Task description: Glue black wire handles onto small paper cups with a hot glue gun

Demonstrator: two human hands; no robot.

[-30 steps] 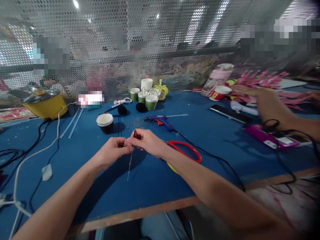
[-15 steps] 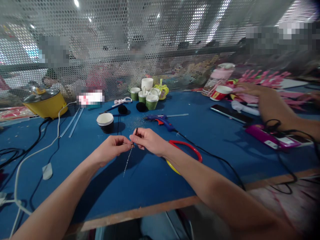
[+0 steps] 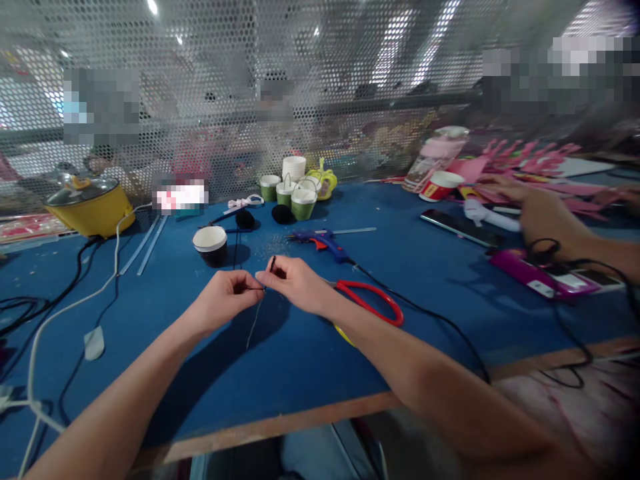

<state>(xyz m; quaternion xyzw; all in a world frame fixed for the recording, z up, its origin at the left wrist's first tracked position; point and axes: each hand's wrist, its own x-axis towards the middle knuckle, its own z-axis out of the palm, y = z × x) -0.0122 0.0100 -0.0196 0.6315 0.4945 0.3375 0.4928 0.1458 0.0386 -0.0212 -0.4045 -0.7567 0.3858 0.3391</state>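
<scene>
My left hand (image 3: 227, 293) is closed in a pinch on a dark strand close to my right fingertips. My right hand (image 3: 295, 283), also pinching, grips the black upper end of a thin twisted wire (image 3: 255, 322), whose pale tail hangs down between the hands. The fingertips nearly meet and hide the spot where strand and wire come together. Just beyond my left hand stands a black cup with a white inside (image 3: 210, 245). Large scissors with a red and yellow handle (image 3: 373, 303) lie partly under my right forearm.
A blue glue gun (image 3: 325, 243) lies ahead, its cord running right. Behind are two black balls (image 3: 283, 214), small green buckets (image 3: 303, 203) and a yellow pot (image 3: 93, 210). At right are a phone (image 3: 460, 228), a purple case (image 3: 543, 273) and a co-worker's arm (image 3: 555, 220).
My right thumb has slid slightly left over the pinch point, and the wire's hanging tail has turned a little. The co-worker's hand at right has shifted among the pink pieces.
</scene>
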